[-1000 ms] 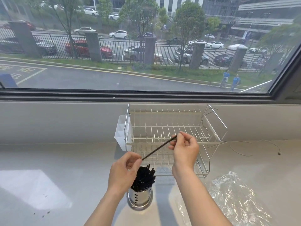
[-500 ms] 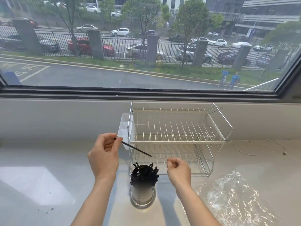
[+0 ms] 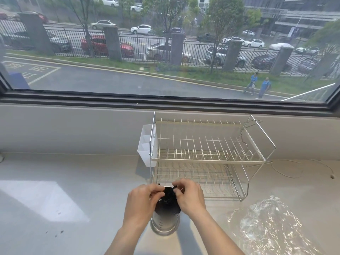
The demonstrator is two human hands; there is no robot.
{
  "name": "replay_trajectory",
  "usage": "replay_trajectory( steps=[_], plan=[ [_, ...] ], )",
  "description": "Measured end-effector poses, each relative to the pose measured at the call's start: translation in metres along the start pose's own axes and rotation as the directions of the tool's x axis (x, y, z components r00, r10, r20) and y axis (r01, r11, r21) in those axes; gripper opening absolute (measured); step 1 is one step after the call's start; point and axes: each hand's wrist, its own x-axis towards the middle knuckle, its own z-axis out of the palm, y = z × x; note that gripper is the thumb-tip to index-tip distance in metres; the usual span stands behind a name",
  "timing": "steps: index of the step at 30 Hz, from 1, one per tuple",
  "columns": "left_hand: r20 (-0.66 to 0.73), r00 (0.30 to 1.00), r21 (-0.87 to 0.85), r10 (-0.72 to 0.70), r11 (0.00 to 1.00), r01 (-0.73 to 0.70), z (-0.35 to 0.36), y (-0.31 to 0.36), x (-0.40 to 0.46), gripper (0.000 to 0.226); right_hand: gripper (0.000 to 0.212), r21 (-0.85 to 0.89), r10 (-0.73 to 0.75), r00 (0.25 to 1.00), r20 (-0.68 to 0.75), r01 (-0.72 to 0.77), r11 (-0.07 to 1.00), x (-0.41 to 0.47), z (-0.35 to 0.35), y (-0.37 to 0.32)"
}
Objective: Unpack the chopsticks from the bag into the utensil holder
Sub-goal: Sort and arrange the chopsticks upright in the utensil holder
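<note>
Many black chopsticks (image 3: 167,196) stand bundled in the steel utensil holder (image 3: 164,224) on the surface (image 3: 73,181), in front of the dish rack (image 3: 207,155). Left hand (image 3: 140,201) and right hand (image 3: 191,195) each close a pinching grip on the stick tops. Seat the sticks with light downward pressure and keep the holder upright. The hands hide the holder rim and stick count. The crumpled clear bag (image 3: 272,223) lies to the right; its contents cannot be made out.

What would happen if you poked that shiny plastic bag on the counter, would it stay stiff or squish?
The clear plastic bag would probably squish and crinkle; it already lies crumpled and flat on the counter. It looks thin and see-through, so it is likely very light and might slide or flutter when pushed. Its glossy surface suggests it could be slippery to grab.
</note>
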Motion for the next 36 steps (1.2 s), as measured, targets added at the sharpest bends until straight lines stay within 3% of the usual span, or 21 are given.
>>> replay_trajectory(
  steps=[5,12,19,23,27,30,36],
  plan=[
    [0.017,0.995,0.038,-0.096,0.995,0.095,0.004,-0.003,0.001,0.028,0.015,-0.083,-0.072,0.997,0.016,0.073,0.994,0.003,-0.001,0.001],
    [0.003,0.983,0.088,-0.184,0.979,0.183,0.001,-0.006,0.002,0.018,0.014,-0.086,-0.115,0.993,0.023,0.117,0.989,0.004,-0.001,0.002],
    [0.006,0.962,0.001,-0.272,0.962,0.272,-0.001,-0.008,0.001,0.013,0.013,-0.066,-0.159,0.987,0.035,0.161,0.985,0.004,0.001,0.003],
    [-0.002,0.948,-0.056,-0.317,0.947,0.317,-0.001,-0.009,0.003,0.011,0.010,0.011,-0.182,0.981,-0.063,0.183,0.983,0.004,-0.003,-0.005],
    [-0.087,0.966,0.002,-0.243,0.970,0.244,-0.002,-0.009,0.008,0.015,0.004,0.191,-0.158,0.958,-0.239,0.206,0.960,0.011,-0.018,-0.021],
    [0.014,0.982,0.060,-0.187,0.981,0.186,0.000,-0.005,0.019,0.027,0.010,0.300,-0.132,0.950,-0.285,0.219,0.928,0.017,-0.029,-0.034],
    [0.206,0.946,0.186,-0.250,0.959,0.213,0.008,0.014,0.042,0.037,0.008,0.229,-0.158,0.963,-0.217,0.208,0.951,0.015,-0.029,-0.032]
  ],
)
